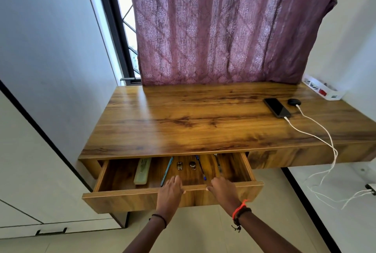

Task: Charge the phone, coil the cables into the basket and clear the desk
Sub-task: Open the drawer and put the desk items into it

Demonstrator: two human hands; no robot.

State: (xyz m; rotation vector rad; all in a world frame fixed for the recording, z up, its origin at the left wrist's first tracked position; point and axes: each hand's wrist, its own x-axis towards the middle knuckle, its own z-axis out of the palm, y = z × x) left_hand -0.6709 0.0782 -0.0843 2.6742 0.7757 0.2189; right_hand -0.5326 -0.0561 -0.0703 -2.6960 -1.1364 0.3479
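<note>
A black phone (pixel 277 107) lies at the right of the wooden desk (pixel 183 114) with a white cable (pixel 313 134) plugged into its near end. Beside it sits a small black round device (pixel 294 101), also on a white cable. Both cables hang off the front edge toward the floor. The desk drawer (pixel 130 197) is pulled out. My left hand (pixel 172 188) and my right hand (pixel 220 187) both rest on the drawer's front edge, fingers curled over its top. No basket is in view.
Inside the drawer lie a pale green case (pixel 142 171), a blue pen (pixel 166 171), another pen (pixel 201 168) and small metal items (pixel 186 165). A white power strip (pixel 321 90) sits at the desk's far right. A purple curtain (pixel 223 29) hangs behind. White cabinets (pixel 30 171) stand left.
</note>
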